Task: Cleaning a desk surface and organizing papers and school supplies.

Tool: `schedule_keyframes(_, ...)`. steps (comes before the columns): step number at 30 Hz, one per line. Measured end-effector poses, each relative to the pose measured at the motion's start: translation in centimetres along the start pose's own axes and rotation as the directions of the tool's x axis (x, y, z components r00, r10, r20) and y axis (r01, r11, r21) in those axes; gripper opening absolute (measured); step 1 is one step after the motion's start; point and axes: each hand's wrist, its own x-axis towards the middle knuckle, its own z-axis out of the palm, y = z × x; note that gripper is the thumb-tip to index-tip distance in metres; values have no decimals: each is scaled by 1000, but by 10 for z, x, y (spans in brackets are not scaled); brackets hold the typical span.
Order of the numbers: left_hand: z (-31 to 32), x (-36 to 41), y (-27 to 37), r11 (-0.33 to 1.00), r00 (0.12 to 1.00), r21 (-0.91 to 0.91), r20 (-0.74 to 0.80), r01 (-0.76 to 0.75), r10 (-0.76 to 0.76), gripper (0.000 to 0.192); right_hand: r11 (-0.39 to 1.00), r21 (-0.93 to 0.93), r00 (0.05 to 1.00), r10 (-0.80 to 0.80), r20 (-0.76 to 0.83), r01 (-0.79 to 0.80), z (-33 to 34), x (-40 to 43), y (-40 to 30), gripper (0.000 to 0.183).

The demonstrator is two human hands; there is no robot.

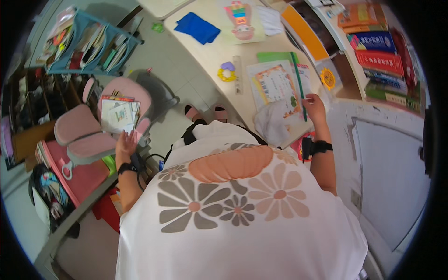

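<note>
My right hand [314, 105] is at the right part of the pale desk [203, 59], its fingertips at the dark green spine bar [298, 84] of a clear document folder with papers. A decorated sheet [276, 87] shows in the folder, and a crumpled whitish cloth [271, 122] lies over its near corner. Left of the folder are a clear ruler [238, 75] and a yellow beaded ring [226, 74] with a purple piece. My left hand [126, 142] has its fingers spread, holding nothing, beside the pink chair [129, 87] whose seat bears papers and booklets [120, 113].
A blue cloth [197, 28], a drawing [241, 21] and a white cloth [269, 20] lie on the far desk. Stacked books [379, 63] fill a shelf at right. A blue rack [84, 45] with books and a crowded brown shelf [35, 94] stand at left.
</note>
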Motion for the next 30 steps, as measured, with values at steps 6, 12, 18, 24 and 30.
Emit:
schedule_keyframes(6,-6,-5,-30,978,974,-94,149,187,-172,50,934,-315,984,146,-103,-172,23,-8,-28,56)
schedule_keyframes(12,-5,-13,-14,983,994,-159,82,87,-75,46,951,-302,996,56,-70,-75,38,-7,-44,61)
schedule_keyframes(18,6,-30,-7,976,991,-195,103,100,-81,39,938,-341,993,14,-117,-54,42,5,-38,70)
schedule_keyframes(24,9,-37,-4,982,989,-170,133,84,-62,44,816,-480,946,261,-193,-323,26,12,-43,70)
schedule_keyframes(30,61,-61,7,998,976,-66,218,-6,21,44,938,-199,956,292,11,-284,-7,42,-29,62)
